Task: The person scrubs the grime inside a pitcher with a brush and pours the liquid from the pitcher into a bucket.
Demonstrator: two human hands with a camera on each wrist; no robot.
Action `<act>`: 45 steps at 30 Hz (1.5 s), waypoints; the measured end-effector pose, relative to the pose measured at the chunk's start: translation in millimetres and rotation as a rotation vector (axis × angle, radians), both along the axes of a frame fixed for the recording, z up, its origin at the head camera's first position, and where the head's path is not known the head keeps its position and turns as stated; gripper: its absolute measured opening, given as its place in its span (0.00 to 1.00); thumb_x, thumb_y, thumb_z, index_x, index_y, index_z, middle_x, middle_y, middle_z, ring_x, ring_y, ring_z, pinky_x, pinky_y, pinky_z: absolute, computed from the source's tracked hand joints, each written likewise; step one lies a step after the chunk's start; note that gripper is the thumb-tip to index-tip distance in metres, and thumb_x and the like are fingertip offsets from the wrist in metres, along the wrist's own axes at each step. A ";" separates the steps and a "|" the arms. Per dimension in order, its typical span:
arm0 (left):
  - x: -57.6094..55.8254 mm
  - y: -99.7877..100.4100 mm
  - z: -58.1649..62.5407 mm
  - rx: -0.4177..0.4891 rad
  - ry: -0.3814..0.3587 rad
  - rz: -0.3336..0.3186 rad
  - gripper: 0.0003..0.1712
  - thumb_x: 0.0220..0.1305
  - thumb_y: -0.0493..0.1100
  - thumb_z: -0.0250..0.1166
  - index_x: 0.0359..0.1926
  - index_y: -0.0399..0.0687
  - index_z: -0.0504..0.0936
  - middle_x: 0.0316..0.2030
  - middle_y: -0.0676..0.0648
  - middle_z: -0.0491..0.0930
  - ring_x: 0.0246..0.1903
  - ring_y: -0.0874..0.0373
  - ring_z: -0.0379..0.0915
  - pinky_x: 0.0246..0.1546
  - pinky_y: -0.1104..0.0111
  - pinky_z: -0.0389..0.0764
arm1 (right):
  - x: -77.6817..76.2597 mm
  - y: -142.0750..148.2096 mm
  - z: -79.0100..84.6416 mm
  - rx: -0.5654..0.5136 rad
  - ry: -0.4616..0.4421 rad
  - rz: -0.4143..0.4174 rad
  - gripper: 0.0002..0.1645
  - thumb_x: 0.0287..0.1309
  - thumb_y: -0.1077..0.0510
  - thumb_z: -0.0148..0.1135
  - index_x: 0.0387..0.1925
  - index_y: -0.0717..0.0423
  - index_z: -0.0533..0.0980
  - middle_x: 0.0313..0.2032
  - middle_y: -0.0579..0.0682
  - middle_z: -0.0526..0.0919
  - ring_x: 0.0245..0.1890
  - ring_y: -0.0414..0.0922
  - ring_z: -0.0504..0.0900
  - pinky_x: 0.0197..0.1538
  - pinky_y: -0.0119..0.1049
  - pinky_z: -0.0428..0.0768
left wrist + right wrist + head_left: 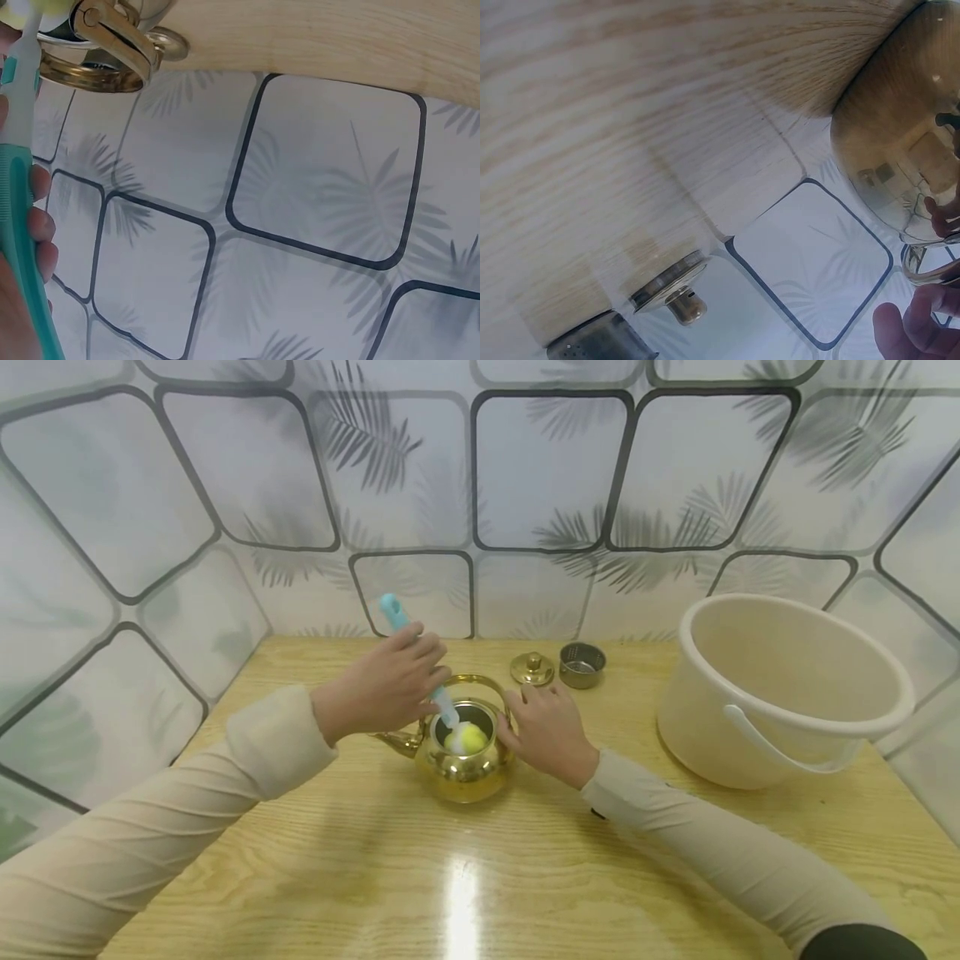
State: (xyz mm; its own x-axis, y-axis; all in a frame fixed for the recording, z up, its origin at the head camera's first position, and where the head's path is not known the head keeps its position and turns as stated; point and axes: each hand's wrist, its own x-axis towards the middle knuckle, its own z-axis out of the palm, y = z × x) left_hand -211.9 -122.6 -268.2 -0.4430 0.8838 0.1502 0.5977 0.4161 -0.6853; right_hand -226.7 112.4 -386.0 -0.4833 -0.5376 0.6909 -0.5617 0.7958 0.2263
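Note:
A shiny gold kettle (467,785) stands lidless on the wooden table, its spout pointing left. My left hand (390,681) grips a sponge brush by its blue-green handle (16,202), which slants down into the kettle's mouth. The brush's yellow and white sponge head (468,739) sits inside the opening. On the kettle's right side, my right hand (551,731) holds the raised loop handle (471,678) near its base, with curled fingers (922,326) close by the hinge in the right wrist view.
Behind the kettle lie its gold lid (532,669) with a knob and a small perforated metal strainer cup (582,666). A large cream bucket (675,718) with a pale handle stands to the right. A patterned wall (551,477) closes off the table's back.

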 end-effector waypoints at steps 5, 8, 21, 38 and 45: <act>2.0 2.9 4.1 -0.038 0.000 -0.003 0.27 0.55 0.66 0.61 0.38 0.48 0.77 0.43 0.46 0.80 0.47 0.52 0.70 0.58 0.59 0.64 | -0.2 0.0 -0.5 0.004 0.001 -0.001 0.11 0.52 0.50 0.58 0.28 0.54 0.76 0.15 0.47 0.71 0.13 0.42 0.67 0.24 0.37 0.68; 2.7 5.2 6.2 -0.067 0.010 -0.005 0.27 0.56 0.66 0.60 0.39 0.47 0.77 0.43 0.46 0.80 0.48 0.52 0.70 0.59 0.59 0.64 | 0.2 0.0 -0.3 0.000 0.006 0.004 0.11 0.52 0.50 0.58 0.26 0.54 0.75 0.15 0.47 0.71 0.13 0.42 0.67 0.24 0.37 0.68; 2.3 22.7 16.5 -0.209 0.160 0.000 0.28 0.56 0.68 0.56 0.33 0.48 0.78 0.34 0.48 0.78 0.40 0.53 0.68 0.53 0.63 0.61 | -1.0 -0.2 -0.4 -0.003 -0.014 -0.003 0.12 0.52 0.49 0.57 0.26 0.54 0.75 0.16 0.47 0.72 0.14 0.43 0.69 0.26 0.38 0.69; -2.1 36.7 20.5 -0.348 0.247 0.087 0.28 0.59 0.65 0.54 0.36 0.45 0.81 0.40 0.46 0.83 0.45 0.51 0.70 0.54 0.62 0.59 | -3.7 -1.2 -0.4 -0.003 0.015 -0.004 0.12 0.52 0.49 0.58 0.29 0.54 0.76 0.15 0.47 0.72 0.14 0.43 0.70 0.27 0.39 0.68; -1.5 36.0 16.1 -0.316 0.287 0.082 0.23 0.59 0.60 0.56 0.37 0.45 0.80 0.37 0.47 0.83 0.43 0.52 0.70 0.51 0.62 0.59 | -4.3 -1.1 -0.7 -0.007 0.002 -0.002 0.12 0.53 0.49 0.57 0.30 0.54 0.76 0.16 0.48 0.72 0.14 0.43 0.69 0.27 0.39 0.69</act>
State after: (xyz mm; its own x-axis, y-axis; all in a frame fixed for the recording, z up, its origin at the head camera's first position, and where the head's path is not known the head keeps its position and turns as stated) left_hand -213.4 -86.7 -252.1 -0.4933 0.8699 0.0052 0.3378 0.1971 -0.9203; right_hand -231.0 111.3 -386.7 -0.4830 -0.5317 0.6957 -0.5596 0.7985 0.2217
